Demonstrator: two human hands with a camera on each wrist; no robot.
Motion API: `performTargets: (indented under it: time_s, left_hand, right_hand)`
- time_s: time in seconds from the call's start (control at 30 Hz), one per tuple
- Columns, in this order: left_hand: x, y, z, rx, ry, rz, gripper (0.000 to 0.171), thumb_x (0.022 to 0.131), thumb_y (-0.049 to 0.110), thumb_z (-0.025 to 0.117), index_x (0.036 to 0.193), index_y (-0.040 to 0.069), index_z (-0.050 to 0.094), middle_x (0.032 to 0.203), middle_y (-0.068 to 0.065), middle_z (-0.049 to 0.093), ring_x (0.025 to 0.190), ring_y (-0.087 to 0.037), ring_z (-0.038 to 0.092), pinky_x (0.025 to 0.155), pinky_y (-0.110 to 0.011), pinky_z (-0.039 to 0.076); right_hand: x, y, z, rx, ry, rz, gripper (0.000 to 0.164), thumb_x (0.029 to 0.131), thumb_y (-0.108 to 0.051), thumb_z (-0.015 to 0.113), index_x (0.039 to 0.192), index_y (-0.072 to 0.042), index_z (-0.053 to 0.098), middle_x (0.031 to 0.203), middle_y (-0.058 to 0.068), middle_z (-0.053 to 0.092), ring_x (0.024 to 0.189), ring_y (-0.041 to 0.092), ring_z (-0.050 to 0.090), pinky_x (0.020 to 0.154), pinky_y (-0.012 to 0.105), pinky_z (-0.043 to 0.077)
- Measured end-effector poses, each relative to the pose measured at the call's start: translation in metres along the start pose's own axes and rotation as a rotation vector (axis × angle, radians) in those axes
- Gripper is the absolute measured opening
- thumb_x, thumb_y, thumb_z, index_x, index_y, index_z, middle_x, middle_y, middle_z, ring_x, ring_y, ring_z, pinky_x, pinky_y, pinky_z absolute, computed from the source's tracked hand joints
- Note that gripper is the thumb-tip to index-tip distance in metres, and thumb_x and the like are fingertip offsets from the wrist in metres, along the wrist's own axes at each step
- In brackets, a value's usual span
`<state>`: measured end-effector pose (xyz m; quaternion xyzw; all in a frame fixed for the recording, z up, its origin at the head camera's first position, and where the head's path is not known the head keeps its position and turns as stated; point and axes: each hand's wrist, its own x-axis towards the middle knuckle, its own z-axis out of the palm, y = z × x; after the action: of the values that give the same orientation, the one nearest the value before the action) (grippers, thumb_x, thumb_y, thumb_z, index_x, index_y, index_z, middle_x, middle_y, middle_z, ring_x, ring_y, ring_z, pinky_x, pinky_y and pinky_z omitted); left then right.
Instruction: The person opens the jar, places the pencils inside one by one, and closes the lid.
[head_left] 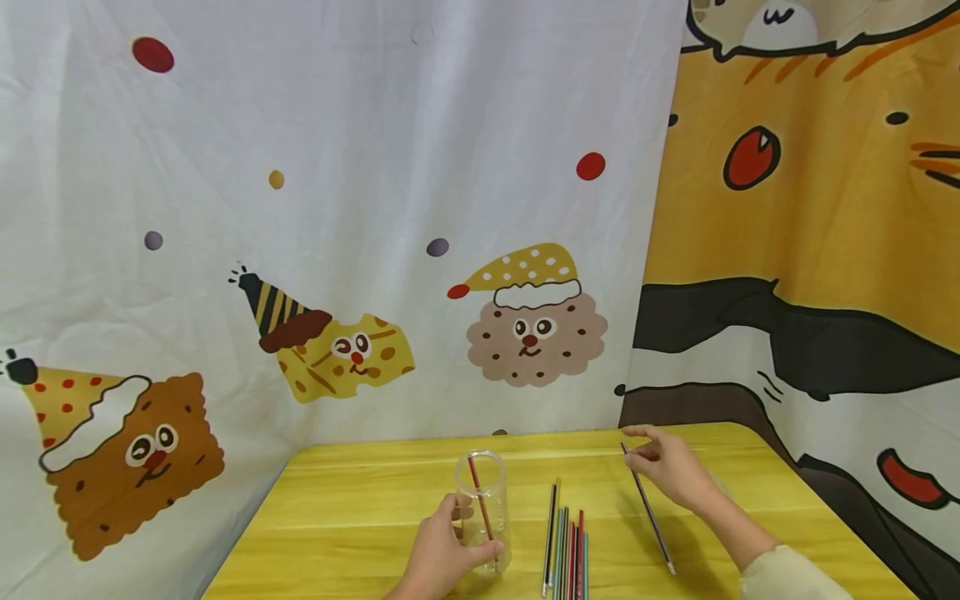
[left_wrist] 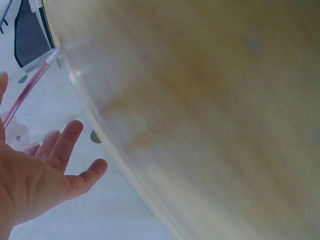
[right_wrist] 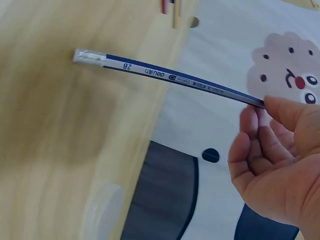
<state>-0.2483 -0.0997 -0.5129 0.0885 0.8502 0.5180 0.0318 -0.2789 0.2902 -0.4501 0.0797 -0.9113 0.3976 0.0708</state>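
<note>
My left hand (head_left: 442,550) grips a clear plastic cup (head_left: 501,500), thumb on the near side and fingers round the left. Inside the cup a red pencil (head_left: 479,493) leans, also visible through the wall in the left wrist view. Over the table's right half, my right hand (head_left: 678,473) pinches a blue and silver pencil (right_wrist: 165,75) near one end between thumb and fingers. That pencil slants, its white eraser-like tip (right_wrist: 90,56) pointing down toward the tabletop. Between the hands lies a bunch of several pencils (head_left: 567,554) in mixed colours.
The yellow wood-grain table (head_left: 337,508) ends at a printed curtain (head_left: 360,125) behind it. A round translucent piece (right_wrist: 104,212), perhaps a lid, lies on the tabletop near the right hand.
</note>
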Motion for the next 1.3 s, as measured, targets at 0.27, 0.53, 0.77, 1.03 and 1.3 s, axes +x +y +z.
performTargets:
  time_s: [0.27, 0.53, 0.77, 1.03, 1.3]
  left_hand:
    - [-0.001, 0.001, 0.0, 0.014, 0.005, 0.015, 0.071, 0.079, 0.033, 0.097, 0.132, 0.003, 0.06, 0.128, -0.019, 0.072, 0.1, -0.032, 0.073, 0.079, -0.049, 0.065]
    - [-0.003, -0.001, 0.0, 0.034, 0.017, 0.04, 0.071, 0.079, 0.032, 0.098, 0.131, 0.003, 0.06, 0.127, -0.019, 0.072, 0.1, -0.029, 0.071, 0.078, -0.046, 0.065]
    - [-0.002, 0.001, 0.001, 0.053, 0.023, 0.063, 0.079, 0.079, 0.034, 0.097, 0.139, 0.002, 0.057, 0.129, -0.022, 0.072, 0.101, -0.032, 0.072, 0.08, -0.048, 0.066]
    - [-0.004, 0.004, 0.001, 0.077, 0.033, 0.079, 0.081, 0.079, 0.035, 0.097, 0.141, 0.0, 0.058, 0.133, -0.025, 0.07, 0.111, -0.042, 0.072, 0.088, -0.055, 0.065]
    - [-0.003, 0.002, 0.002, 0.04, 0.007, 0.075, 0.079, 0.081, 0.033, 0.097, 0.14, 0.0, 0.056, 0.141, -0.032, 0.064, 0.121, -0.053, 0.068, 0.095, -0.061, 0.062]
  right_hand:
    - [0.006, -0.016, -0.013, -0.007, 0.197, -0.088, 0.032, 0.101, -0.015, 0.076, 0.132, -0.008, 0.072, 0.108, 0.012, 0.082, 0.092, 0.018, 0.076, 0.069, 0.023, 0.058]
    - [0.022, -0.058, -0.036, 0.142, 0.252, -0.036, 0.045, 0.103, -0.041, 0.072, 0.139, -0.014, 0.069, 0.118, 0.009, 0.082, 0.098, 0.01, 0.077, 0.074, 0.022, 0.057]
    - [0.044, -0.12, -0.04, 0.46, 0.216, -0.016, 0.051, 0.101, -0.044, 0.075, 0.143, -0.017, 0.065, 0.103, -0.016, 0.08, 0.094, 0.005, 0.071, 0.083, 0.021, 0.057]
    - [0.058, -0.165, -0.005, 0.506, 0.119, -0.079, 0.043, 0.102, -0.036, 0.076, 0.139, -0.016, 0.068, 0.102, -0.012, 0.081, 0.098, 0.013, 0.074, 0.091, 0.031, 0.055]
    - [0.055, -0.178, 0.047, 0.375, 0.039, -0.18, 0.028, 0.101, -0.029, 0.077, 0.128, -0.019, 0.075, 0.106, 0.005, 0.083, 0.092, 0.016, 0.074, 0.082, 0.034, 0.06]
